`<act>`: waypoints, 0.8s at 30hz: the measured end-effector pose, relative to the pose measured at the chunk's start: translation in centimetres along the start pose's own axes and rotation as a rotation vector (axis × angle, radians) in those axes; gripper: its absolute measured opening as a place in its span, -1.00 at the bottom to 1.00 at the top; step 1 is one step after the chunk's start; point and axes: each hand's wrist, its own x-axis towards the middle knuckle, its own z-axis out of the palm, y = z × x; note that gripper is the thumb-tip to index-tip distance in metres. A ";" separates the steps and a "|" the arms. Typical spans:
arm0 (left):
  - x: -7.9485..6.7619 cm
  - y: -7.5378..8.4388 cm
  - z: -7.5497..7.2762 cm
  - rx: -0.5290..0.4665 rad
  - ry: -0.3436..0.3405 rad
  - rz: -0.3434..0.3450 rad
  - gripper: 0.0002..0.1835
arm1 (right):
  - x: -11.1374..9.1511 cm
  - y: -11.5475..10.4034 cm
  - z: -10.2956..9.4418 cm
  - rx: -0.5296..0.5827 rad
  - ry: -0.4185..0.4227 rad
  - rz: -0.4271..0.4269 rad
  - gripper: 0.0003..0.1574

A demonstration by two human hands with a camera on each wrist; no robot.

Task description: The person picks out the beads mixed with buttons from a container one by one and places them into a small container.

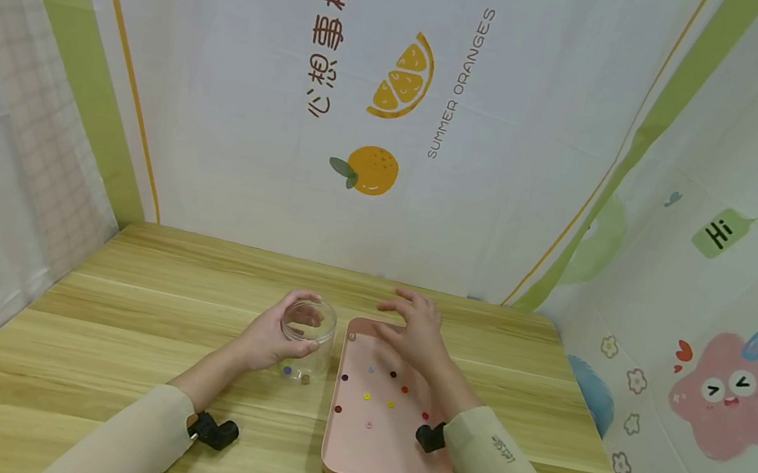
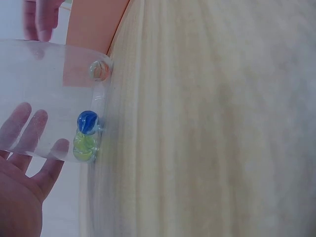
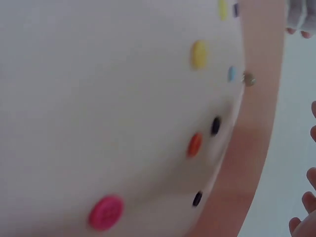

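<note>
My left hand [image 1: 275, 338] grips a clear, open-topped jar [image 1: 320, 357] around its side, with the jar standing upright on the table. Inside, the left wrist view reveals a blue marble [image 2: 88, 122], yellow-green marbles [image 2: 85, 144] and an orange-streaked marble [image 2: 99, 70] at the bottom. Above the far end of a pink tray [image 1: 384, 467], my right hand [image 1: 417, 332] hovers with fingers apart, holding nothing visible. One marble [image 3: 249, 78] lies against the tray wall, at its far left corner. Scattered over the tray floor are several small buttons, among them a yellow button [image 3: 199, 54] and a pink button [image 3: 106, 212].
The wooden table [image 1: 99, 356] extends on both sides of the jar and tray. A printed cloth [image 1: 247, 163] hangs along the back edge, and another patterned cloth [image 1: 720, 288] hangs at the right. The tray's raised rim stands close to the jar's right side.
</note>
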 end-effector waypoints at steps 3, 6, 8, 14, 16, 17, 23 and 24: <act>0.0 0.0 0.0 -0.002 0.001 -0.001 -0.23 | -0.1 0.2 0.0 -0.085 -0.007 -0.043 -0.59; 0.0 0.0 0.0 -0.006 0.000 0.000 -0.23 | -0.3 0.3 0.0 -0.120 -0.024 -0.059 -0.53; 0.0 0.0 0.0 -0.008 -0.001 0.001 -0.24 | -0.4 0.1 0.0 -0.134 -0.042 -0.054 -0.49; 0.0 -0.1 0.0 -0.016 0.000 0.000 -0.24 | -0.4 0.0 0.1 -0.169 -0.092 -0.034 -0.45; 0.0 -0.1 0.0 -0.019 0.001 -0.001 -0.23 | -0.5 0.0 0.2 -0.185 -0.101 -0.033 -0.45; 0.0 -0.2 0.0 -0.018 0.002 -0.002 -0.23 | -0.5 0.0 0.2 -0.196 -0.107 -0.033 -0.44; 0.1 -0.4 -0.1 -0.015 0.000 0.002 -0.24 | -0.4 -0.2 0.5 -0.255 -0.107 -0.037 -0.49; 0.1 -0.4 -0.1 -0.013 0.000 0.003 -0.24 | -0.4 -0.2 0.6 -0.257 -0.107 -0.036 -0.50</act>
